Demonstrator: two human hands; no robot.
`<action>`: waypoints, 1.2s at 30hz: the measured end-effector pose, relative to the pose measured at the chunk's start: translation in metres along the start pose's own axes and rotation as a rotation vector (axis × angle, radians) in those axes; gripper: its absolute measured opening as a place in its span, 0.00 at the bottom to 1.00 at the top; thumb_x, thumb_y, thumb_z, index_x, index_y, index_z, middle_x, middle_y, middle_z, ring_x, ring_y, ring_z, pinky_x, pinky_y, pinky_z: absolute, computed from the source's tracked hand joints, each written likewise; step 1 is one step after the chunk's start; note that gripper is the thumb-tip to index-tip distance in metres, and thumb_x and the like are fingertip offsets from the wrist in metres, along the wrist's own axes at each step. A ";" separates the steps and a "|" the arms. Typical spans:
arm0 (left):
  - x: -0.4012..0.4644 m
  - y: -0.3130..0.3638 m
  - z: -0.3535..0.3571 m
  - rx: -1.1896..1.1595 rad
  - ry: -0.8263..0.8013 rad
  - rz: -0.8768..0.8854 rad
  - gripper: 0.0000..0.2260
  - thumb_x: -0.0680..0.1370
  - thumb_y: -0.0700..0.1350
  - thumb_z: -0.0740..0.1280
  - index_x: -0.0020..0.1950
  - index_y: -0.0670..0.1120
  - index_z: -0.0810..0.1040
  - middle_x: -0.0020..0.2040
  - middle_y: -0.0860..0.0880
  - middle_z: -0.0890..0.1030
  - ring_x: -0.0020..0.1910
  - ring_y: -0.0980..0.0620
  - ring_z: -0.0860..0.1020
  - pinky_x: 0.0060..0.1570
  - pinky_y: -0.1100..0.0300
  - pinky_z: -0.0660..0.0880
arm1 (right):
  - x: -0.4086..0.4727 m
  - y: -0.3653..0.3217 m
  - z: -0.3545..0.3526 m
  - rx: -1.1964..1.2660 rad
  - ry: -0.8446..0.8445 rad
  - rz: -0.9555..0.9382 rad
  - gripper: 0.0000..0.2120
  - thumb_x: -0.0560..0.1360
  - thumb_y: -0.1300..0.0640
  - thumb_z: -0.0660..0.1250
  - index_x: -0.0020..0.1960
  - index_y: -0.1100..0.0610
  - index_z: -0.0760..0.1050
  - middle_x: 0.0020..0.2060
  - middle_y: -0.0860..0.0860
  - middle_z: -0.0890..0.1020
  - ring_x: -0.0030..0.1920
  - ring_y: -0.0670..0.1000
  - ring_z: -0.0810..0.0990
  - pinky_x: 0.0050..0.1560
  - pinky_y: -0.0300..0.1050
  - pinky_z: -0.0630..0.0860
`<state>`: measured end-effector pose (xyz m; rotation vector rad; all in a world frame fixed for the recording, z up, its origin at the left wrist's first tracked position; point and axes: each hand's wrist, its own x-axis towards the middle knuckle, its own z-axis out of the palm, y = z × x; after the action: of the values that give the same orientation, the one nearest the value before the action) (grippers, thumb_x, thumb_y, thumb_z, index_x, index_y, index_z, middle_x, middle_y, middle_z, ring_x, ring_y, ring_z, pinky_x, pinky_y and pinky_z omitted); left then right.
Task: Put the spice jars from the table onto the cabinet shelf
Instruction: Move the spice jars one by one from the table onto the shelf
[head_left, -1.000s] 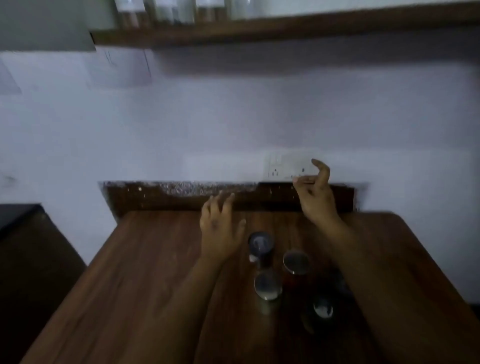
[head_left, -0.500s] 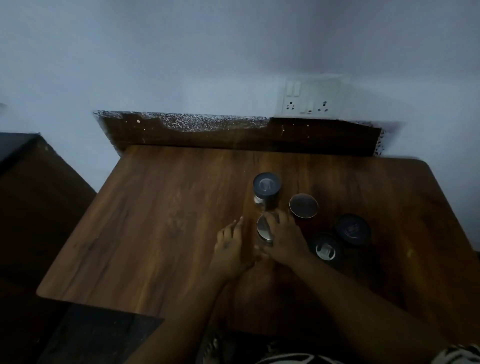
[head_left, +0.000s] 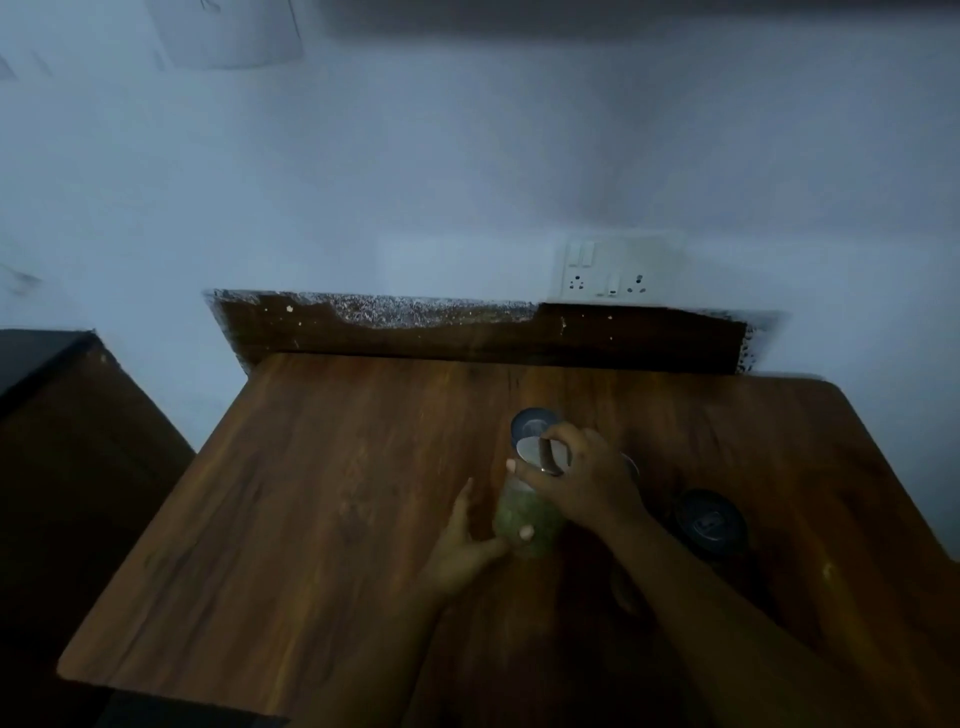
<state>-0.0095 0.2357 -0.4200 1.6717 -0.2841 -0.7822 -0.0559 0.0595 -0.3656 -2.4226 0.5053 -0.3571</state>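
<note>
A wooden bench (head_left: 311, 519) stands against a pale wall, seen from above in dim light. Near its middle, the right hand (head_left: 587, 483) grips a spice jar (head_left: 527, 519) from above, fingers curled round its silver lid (head_left: 535, 454). The jar has a clear body with greenish contents; whether its base touches the bench or hangs just over it cannot be told. The left hand (head_left: 462, 545) sits at the jar's 8 o'clock, thumb pressed against the lower wall of the glass and the other fingers straight, so it steadies rather than clasps.

At the jar's 12 o'clock, just behind the right hand's fingers, a dark-lidded jar (head_left: 530, 421) stands upright. At 3 o'clock, apart from the hand, another jar with a black lid (head_left: 709, 522) stands on the bench; a pale mark on its lid is too blurred to read. No label or brand is legible on any jar.

On the wall at the bench's 1 o'clock is a white socket plate (head_left: 618, 270) with switches. A dark backboard (head_left: 467, 332), its upper edge chipped and speckled, runs along the bench's far side. A dark cabinet (head_left: 62, 405) stands at 9 o'clock.
</note>
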 end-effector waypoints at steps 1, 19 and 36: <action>0.000 0.008 0.000 -0.173 -0.052 -0.033 0.46 0.67 0.58 0.76 0.78 0.53 0.54 0.74 0.46 0.66 0.68 0.48 0.71 0.59 0.53 0.76 | 0.003 -0.009 -0.009 0.116 -0.003 0.003 0.24 0.68 0.33 0.69 0.54 0.49 0.77 0.49 0.45 0.78 0.49 0.47 0.79 0.46 0.43 0.77; 0.019 0.070 -0.024 -0.681 -0.277 -0.084 0.26 0.78 0.58 0.57 0.70 0.43 0.72 0.63 0.39 0.79 0.61 0.42 0.78 0.56 0.49 0.75 | 0.036 -0.038 -0.028 0.923 -0.159 0.411 0.18 0.73 0.41 0.68 0.58 0.49 0.74 0.58 0.53 0.80 0.56 0.55 0.81 0.55 0.58 0.80; 0.039 0.088 -0.022 -0.582 -0.482 0.091 0.37 0.66 0.43 0.72 0.73 0.60 0.64 0.67 0.43 0.76 0.62 0.38 0.77 0.55 0.43 0.75 | 0.059 -0.039 -0.019 1.157 -0.009 0.473 0.21 0.77 0.44 0.65 0.66 0.52 0.69 0.57 0.58 0.79 0.53 0.59 0.81 0.47 0.52 0.79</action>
<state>0.0535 0.2071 -0.3492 0.9085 -0.4160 -1.0742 -0.0001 0.0517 -0.3191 -1.1499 0.6135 -0.3023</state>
